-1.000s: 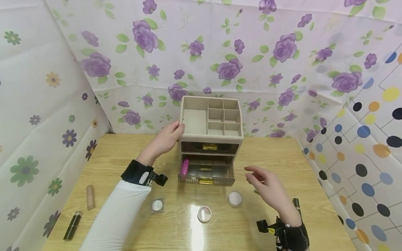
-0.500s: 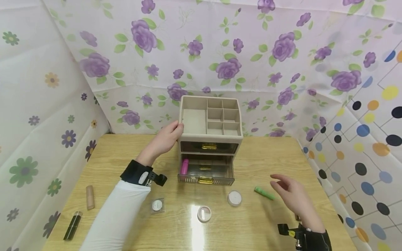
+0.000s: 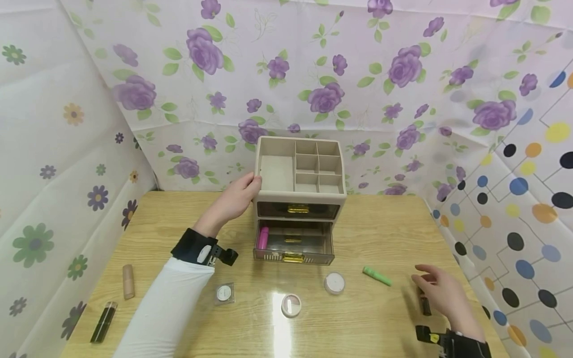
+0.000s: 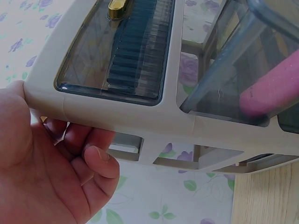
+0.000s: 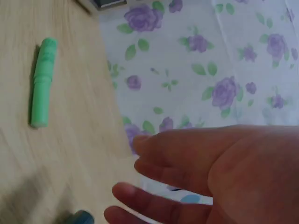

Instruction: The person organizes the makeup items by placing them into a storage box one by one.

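Observation:
My left hand (image 3: 235, 198) grips the left edge of a beige makeup organizer (image 3: 304, 197); in the left wrist view its fingers curl round the frame. The lower clear drawer (image 3: 315, 259) is pulled out, with a pink tube (image 3: 263, 237) standing inside at its left end. My right hand (image 3: 447, 294) hovers over the table's right side, fingers relaxed and holding nothing. Just below those fingers lies a small dark tube (image 3: 426, 306), partly hidden by the hand. To the left of it is a green tube (image 3: 377, 276), also seen lying in the right wrist view.
Before the organizer lie a round white compact (image 3: 334, 283), a pinkish round compact (image 3: 291, 306) and a small square case (image 3: 225, 293). At the left are a beige tube (image 3: 128, 281) and a black tube (image 3: 104, 322). Floral cloth (image 3: 313, 64) hangs behind the table.
My right hand has moved right and toward me, from near the drawer to over the dark tube, uncovering the green tube. The left hand stays on the organizer.

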Demonstrator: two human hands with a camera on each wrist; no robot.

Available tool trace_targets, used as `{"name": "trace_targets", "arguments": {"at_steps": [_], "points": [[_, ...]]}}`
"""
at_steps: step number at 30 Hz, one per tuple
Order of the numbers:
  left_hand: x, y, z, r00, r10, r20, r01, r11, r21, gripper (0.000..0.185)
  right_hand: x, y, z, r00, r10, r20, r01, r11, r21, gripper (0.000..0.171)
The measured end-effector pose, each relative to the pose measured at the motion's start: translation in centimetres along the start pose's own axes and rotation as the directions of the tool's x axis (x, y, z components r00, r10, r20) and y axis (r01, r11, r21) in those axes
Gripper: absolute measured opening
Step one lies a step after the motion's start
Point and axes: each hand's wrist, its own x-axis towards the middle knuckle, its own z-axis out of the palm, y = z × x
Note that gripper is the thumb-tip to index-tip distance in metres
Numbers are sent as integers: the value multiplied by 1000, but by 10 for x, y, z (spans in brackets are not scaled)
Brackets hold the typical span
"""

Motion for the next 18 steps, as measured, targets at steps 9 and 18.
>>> {"name": "trace_targets", "arguments": {"at_steps": [9,18], "points": [[1,-2,0,1000,-1,-8,1,1000,22,47,0,27,12,984,144,103,-142,989,-30,82],[1,-3,1,1000,-7,-5,7,1000,8,50,0,36,25,981,186,61,-186,983,-6,76]]}}
